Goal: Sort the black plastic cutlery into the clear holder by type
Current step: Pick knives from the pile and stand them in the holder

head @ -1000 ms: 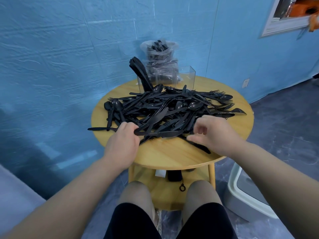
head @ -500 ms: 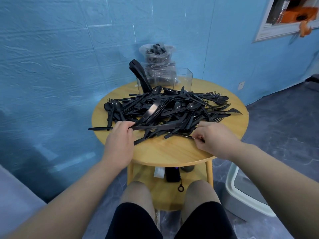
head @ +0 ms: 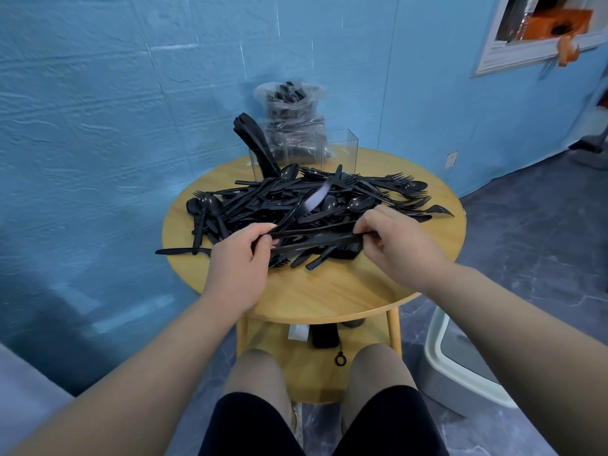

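Black plastic knives point(head: 316, 238) lie left-to-right, left hand point(head: 238, 264) and right hand point(head: 399, 246) each pinching an end; clear holder point(head: 339, 153) waits at the table's far side (beyond the pile point(head: 296, 205)).

Both hands point(head: 235, 268) point(head: 399, 245) have lifted a knife bundle point(head: 316, 240) off the pile.
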